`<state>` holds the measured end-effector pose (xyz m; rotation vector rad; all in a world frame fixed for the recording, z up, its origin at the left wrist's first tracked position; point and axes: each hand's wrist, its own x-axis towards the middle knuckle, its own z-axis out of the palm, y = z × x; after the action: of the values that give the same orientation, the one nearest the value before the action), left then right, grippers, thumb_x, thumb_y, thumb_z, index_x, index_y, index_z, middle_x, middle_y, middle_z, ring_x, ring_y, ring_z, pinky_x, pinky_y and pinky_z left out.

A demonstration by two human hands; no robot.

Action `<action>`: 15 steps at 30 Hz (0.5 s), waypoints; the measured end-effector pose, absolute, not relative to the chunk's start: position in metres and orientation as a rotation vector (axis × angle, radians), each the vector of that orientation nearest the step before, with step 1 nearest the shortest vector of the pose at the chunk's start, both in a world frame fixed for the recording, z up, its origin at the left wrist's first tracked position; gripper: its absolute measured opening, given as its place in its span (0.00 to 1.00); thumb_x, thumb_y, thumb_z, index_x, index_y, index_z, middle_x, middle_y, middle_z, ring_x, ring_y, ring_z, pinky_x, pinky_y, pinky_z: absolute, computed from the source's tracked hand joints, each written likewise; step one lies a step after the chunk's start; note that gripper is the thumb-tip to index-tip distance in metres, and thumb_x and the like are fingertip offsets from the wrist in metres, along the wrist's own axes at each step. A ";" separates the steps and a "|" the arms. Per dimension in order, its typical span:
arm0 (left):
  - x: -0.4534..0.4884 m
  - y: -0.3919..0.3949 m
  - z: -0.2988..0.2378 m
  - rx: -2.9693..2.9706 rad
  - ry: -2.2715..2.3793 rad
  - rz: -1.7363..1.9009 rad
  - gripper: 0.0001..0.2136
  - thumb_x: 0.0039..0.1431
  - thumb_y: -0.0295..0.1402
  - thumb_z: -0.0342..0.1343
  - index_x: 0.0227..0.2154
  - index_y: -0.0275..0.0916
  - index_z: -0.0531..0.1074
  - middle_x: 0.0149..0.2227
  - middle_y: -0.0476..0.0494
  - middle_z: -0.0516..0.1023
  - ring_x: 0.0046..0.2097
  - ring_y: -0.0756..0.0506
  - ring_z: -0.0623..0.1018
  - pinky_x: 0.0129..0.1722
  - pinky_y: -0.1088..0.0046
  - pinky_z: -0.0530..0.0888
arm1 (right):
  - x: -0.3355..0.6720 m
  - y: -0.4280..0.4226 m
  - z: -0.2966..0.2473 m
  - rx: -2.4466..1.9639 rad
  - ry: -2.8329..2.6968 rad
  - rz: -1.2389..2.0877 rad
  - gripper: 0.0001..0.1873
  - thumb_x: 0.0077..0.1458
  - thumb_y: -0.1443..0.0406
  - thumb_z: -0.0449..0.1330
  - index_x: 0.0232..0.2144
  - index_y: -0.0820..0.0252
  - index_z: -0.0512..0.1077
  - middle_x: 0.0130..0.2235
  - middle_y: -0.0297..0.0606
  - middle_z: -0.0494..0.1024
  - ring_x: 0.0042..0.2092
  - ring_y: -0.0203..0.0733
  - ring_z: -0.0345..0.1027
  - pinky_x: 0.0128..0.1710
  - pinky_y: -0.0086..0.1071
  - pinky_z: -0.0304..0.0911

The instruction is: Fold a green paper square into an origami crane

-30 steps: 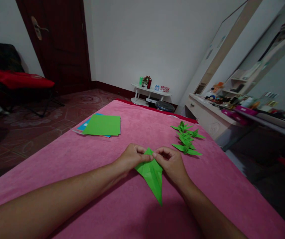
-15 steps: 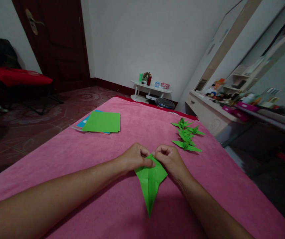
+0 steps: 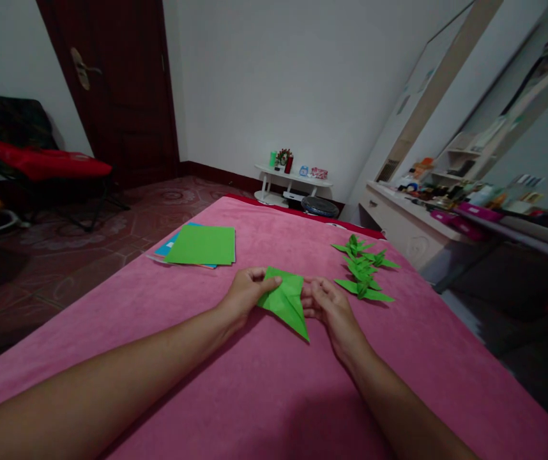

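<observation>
A partly folded sheet of green origami paper (image 3: 285,301), its long point slanting down to the right, is held above the pink cloth. My left hand (image 3: 245,295) pinches its left side, thumb on top and fingers behind. At the paper's right edge is my right hand (image 3: 334,313), its fingers extended and slightly apart. Whether those fingertips touch the paper, I cannot tell. Several finished green origami pieces (image 3: 363,271) with pointed petals lie clustered beyond my right hand.
A stack of square paper (image 3: 202,245), green on top with blue beneath, lies at the left on the pink cloth (image 3: 197,383). Beyond the far edge stands a low white table (image 3: 293,176). A cluttered dresser (image 3: 408,217) is at the right, a red chair (image 3: 58,163) at the left.
The green paper has turned so its long point swings from straight down to lower right, and has lifted slightly away from me. My right hand has loosened from its top edge.
</observation>
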<state>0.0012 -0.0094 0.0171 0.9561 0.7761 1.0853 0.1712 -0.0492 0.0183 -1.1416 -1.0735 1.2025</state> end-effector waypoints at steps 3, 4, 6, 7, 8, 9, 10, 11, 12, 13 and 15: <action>0.002 -0.009 0.015 0.959 0.725 1.184 0.15 0.40 0.38 0.66 0.29 0.32 0.76 0.28 0.43 0.78 0.27 0.49 0.75 0.29 0.74 0.70 | 0.165 -0.052 0.018 -1.070 -1.106 1.319 0.24 0.42 0.54 0.66 0.40 0.61 0.71 0.33 0.41 0.78 0.29 0.39 0.72 0.31 0.32 0.67; 0.002 -0.010 0.016 0.959 0.709 1.186 0.16 0.41 0.38 0.66 0.30 0.32 0.76 0.28 0.42 0.78 0.27 0.49 0.75 0.29 0.74 0.70 | 0.164 -0.053 0.019 -1.058 -1.120 1.322 0.23 0.40 0.55 0.68 0.38 0.61 0.72 0.33 0.41 0.79 0.30 0.41 0.72 0.33 0.34 0.67; 0.003 -0.013 0.018 0.958 0.670 1.149 0.17 0.41 0.39 0.66 0.32 0.31 0.76 0.30 0.41 0.79 0.28 0.49 0.75 0.30 0.73 0.70 | 0.162 -0.055 0.019 -1.064 -1.125 1.287 0.20 0.38 0.57 0.69 0.34 0.62 0.74 0.32 0.40 0.80 0.31 0.42 0.73 0.35 0.35 0.67; 0.004 -0.015 0.019 0.959 0.646 1.114 0.17 0.41 0.39 0.66 0.33 0.31 0.76 0.32 0.39 0.79 0.29 0.48 0.76 0.32 0.72 0.71 | 0.163 -0.055 0.020 -1.076 -1.112 1.255 0.18 0.38 0.58 0.69 0.32 0.62 0.74 0.31 0.40 0.80 0.31 0.42 0.74 0.36 0.35 0.67; 0.004 -0.017 0.020 0.964 0.620 1.074 0.18 0.41 0.38 0.66 0.34 0.32 0.76 0.34 0.39 0.79 0.31 0.47 0.77 0.35 0.71 0.72 | 0.163 -0.056 0.021 -1.084 -1.094 1.220 0.17 0.38 0.59 0.69 0.31 0.62 0.74 0.31 0.39 0.80 0.31 0.42 0.73 0.35 0.34 0.67; 0.004 -0.019 0.021 0.972 0.596 1.035 0.19 0.40 0.37 0.67 0.35 0.32 0.76 0.35 0.38 0.79 0.33 0.46 0.77 0.37 0.70 0.72 | 0.163 -0.056 0.021 -1.086 -1.074 1.186 0.15 0.39 0.59 0.69 0.30 0.62 0.74 0.30 0.39 0.80 0.31 0.41 0.73 0.34 0.33 0.67; 0.005 -0.021 0.021 0.983 0.578 1.004 0.20 0.38 0.36 0.68 0.36 0.32 0.76 0.37 0.38 0.79 0.34 0.45 0.77 0.38 0.69 0.72 | 0.164 -0.056 0.022 -1.085 -1.053 1.156 0.14 0.39 0.60 0.69 0.30 0.61 0.74 0.30 0.38 0.80 0.30 0.41 0.73 0.33 0.33 0.67; 0.005 -0.023 0.021 0.994 0.570 0.980 0.20 0.37 0.35 0.68 0.37 0.32 0.76 0.37 0.38 0.79 0.34 0.46 0.77 0.38 0.69 0.71 | 0.164 -0.056 0.023 -1.084 -1.034 1.133 0.14 0.39 0.61 0.69 0.29 0.61 0.74 0.29 0.37 0.80 0.29 0.40 0.72 0.32 0.32 0.67; 0.006 -0.024 0.020 1.004 0.573 0.966 0.20 0.37 0.34 0.69 0.36 0.32 0.76 0.35 0.39 0.79 0.33 0.47 0.77 0.37 0.71 0.71 | 0.164 -0.056 0.023 -1.082 -1.020 1.120 0.13 0.39 0.61 0.69 0.28 0.61 0.73 0.29 0.37 0.79 0.28 0.39 0.72 0.31 0.31 0.67; 0.006 -0.024 0.019 1.012 0.588 0.962 0.18 0.37 0.33 0.68 0.34 0.32 0.76 0.33 0.40 0.79 0.31 0.48 0.76 0.35 0.72 0.71 | 0.164 -0.056 0.023 -1.076 -1.011 1.118 0.12 0.39 0.62 0.69 0.28 0.61 0.73 0.28 0.36 0.79 0.27 0.39 0.71 0.30 0.31 0.66; 0.006 -0.024 0.018 1.026 0.635 0.962 0.14 0.38 0.33 0.68 0.29 0.31 0.77 0.27 0.43 0.77 0.26 0.51 0.74 0.29 0.76 0.69 | 0.163 -0.056 0.024 -1.058 -1.010 1.145 0.12 0.40 0.62 0.68 0.28 0.61 0.73 0.27 0.36 0.79 0.27 0.38 0.71 0.29 0.30 0.66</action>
<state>0.0065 -0.0243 0.0175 1.0259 0.6354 0.9623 0.1629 -0.0563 0.0242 -1.0579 -1.0102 1.1452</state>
